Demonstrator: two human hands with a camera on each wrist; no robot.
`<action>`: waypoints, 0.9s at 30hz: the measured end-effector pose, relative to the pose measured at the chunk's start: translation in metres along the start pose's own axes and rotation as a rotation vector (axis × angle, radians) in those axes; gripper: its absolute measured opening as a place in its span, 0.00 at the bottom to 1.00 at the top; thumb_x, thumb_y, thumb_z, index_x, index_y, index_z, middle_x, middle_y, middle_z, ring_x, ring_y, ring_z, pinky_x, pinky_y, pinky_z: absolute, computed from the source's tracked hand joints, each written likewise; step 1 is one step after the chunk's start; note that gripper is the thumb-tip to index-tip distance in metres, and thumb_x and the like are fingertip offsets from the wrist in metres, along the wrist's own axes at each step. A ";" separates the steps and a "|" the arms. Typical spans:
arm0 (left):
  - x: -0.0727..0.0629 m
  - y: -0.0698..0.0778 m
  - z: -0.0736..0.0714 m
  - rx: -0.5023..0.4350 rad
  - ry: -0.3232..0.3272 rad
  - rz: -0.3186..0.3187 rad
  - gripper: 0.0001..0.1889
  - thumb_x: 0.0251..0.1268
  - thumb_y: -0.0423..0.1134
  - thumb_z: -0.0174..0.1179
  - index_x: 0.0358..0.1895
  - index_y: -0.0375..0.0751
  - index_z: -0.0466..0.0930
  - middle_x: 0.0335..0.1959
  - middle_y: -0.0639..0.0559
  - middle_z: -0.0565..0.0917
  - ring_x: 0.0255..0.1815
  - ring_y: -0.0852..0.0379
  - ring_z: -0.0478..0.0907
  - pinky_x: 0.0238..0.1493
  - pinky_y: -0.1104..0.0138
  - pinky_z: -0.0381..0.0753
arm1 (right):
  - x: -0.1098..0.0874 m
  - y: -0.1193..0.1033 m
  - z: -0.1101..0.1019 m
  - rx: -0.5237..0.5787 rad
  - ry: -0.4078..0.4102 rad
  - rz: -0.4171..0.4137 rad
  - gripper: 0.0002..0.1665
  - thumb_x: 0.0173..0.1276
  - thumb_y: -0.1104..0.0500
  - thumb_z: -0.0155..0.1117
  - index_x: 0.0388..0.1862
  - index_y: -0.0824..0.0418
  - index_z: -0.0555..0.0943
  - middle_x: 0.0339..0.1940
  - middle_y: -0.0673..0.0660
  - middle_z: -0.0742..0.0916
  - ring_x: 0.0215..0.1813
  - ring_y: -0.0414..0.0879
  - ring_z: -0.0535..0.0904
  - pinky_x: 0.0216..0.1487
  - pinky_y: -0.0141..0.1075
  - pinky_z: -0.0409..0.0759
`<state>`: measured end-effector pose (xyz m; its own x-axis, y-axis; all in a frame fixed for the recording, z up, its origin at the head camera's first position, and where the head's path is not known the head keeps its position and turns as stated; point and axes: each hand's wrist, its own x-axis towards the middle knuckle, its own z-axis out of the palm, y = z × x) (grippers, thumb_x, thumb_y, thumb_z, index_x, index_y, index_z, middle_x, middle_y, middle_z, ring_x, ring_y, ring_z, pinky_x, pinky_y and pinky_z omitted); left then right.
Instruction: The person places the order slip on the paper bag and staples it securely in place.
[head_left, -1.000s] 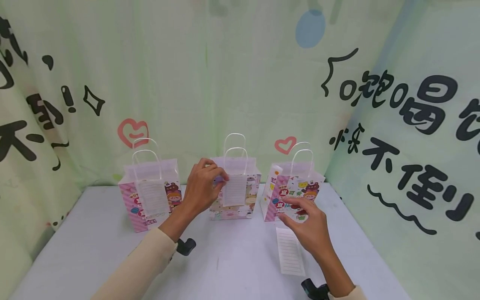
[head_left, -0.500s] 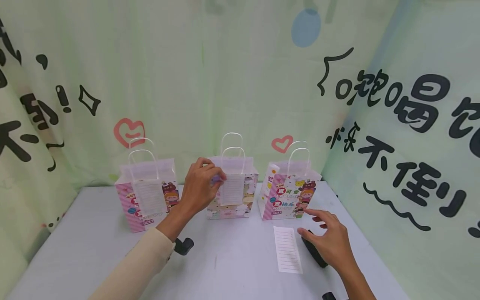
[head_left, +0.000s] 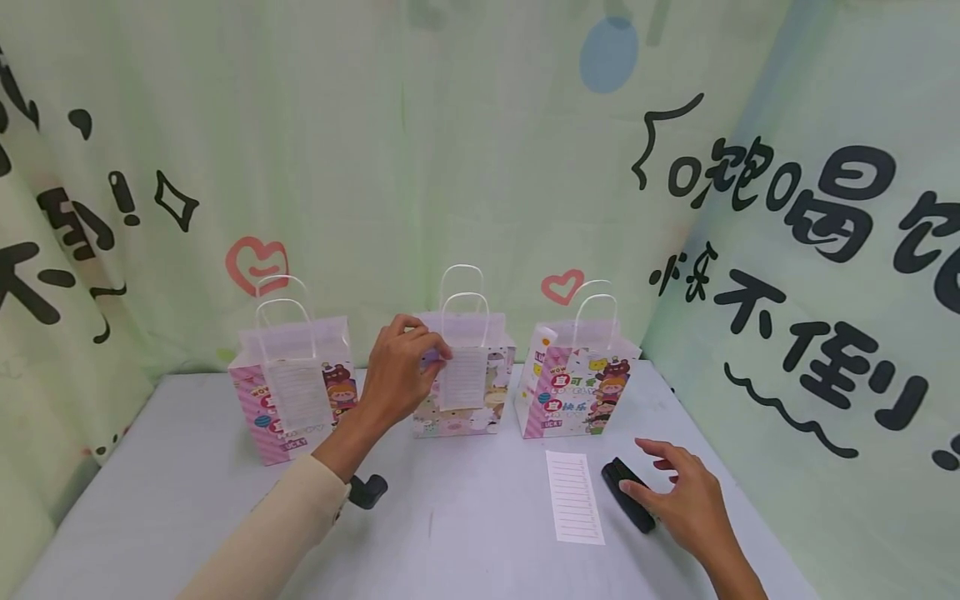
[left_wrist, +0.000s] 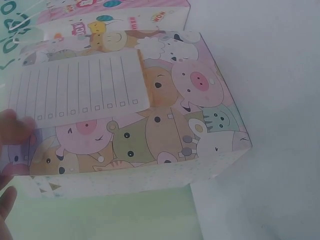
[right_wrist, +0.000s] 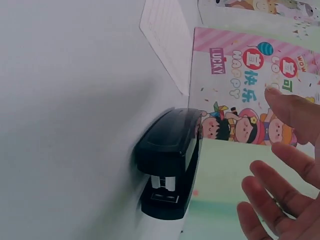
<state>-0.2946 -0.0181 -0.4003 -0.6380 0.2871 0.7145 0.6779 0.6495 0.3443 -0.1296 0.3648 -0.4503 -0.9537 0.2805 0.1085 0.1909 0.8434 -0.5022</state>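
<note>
The left hand (head_left: 407, 362) pinches a lined paper (head_left: 462, 383) in its fingers, at the front of the animal bag (head_left: 498, 390). To their right, a black stapler (right_wrist: 166, 147) sits on the tabletop (head_left: 450, 558), just beside the loose, empty fingers of the right hand (head_left: 690, 500).

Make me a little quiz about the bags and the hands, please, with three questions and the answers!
1. How many bags stand on the table?
2. True or false: the left hand holds a card at the front of the middle bag.
3. Which thing is nearest the right hand? A: a cup. B: a stapler. C: a spoon.

Key: 1. Three. 2. True. 3. B.
</note>
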 end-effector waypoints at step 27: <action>0.000 0.000 0.001 0.003 -0.003 -0.005 0.04 0.62 0.33 0.77 0.37 0.44 0.91 0.41 0.48 0.94 0.58 0.47 0.78 0.60 0.52 0.81 | 0.006 0.008 0.030 -0.161 -0.118 0.012 0.50 0.52 0.54 0.89 0.74 0.58 0.76 0.57 0.65 0.86 0.54 0.58 0.79 0.53 0.57 0.81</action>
<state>-0.2947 -0.0173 -0.4006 -0.6423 0.2861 0.7111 0.6738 0.6529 0.3459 -0.1409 0.3590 -0.4796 -0.9698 0.2437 -0.0029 0.2285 0.9051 -0.3585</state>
